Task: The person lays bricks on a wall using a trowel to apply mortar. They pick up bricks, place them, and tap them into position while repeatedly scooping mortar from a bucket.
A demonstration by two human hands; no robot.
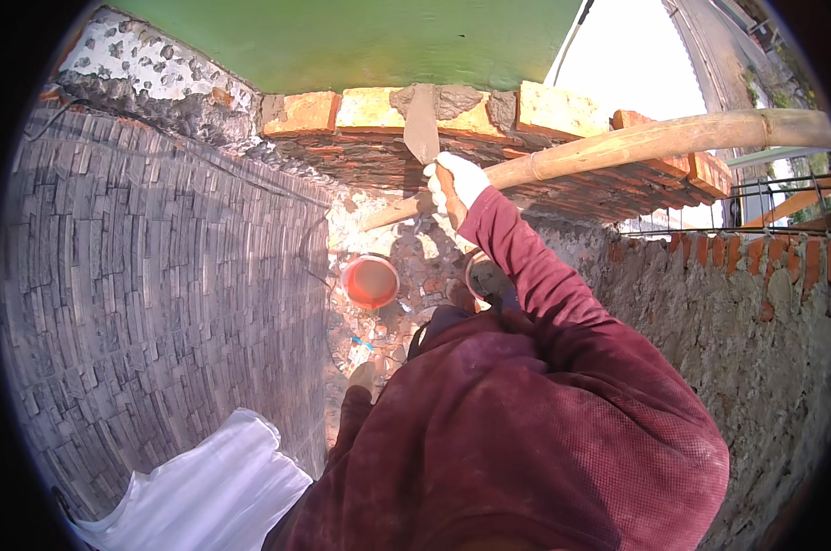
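My right hand (454,188), in a white glove, is closed on the wooden handle of a trowel (421,124). The metal blade reaches up against the top course of orange bricks (301,112), where grey mortar (457,99) lies in patches. Just behind my hand a bamboo pole (581,153) runs diagonally across the brick wall. Below my hand stands a bucket (480,274) with dark grey mortar, partly hidden by my sleeve. An orange-red bucket (370,283) is to its left. My left hand does not show.
A green panel (360,37) rises above the bricks. A grey stone-patterned wall (149,275) is on the left, with a white cloth (204,477) at lower left. A rough plastered wall (746,367) and rebar cage (682,220) are on the right. Rubble (360,349) lies on the ground.
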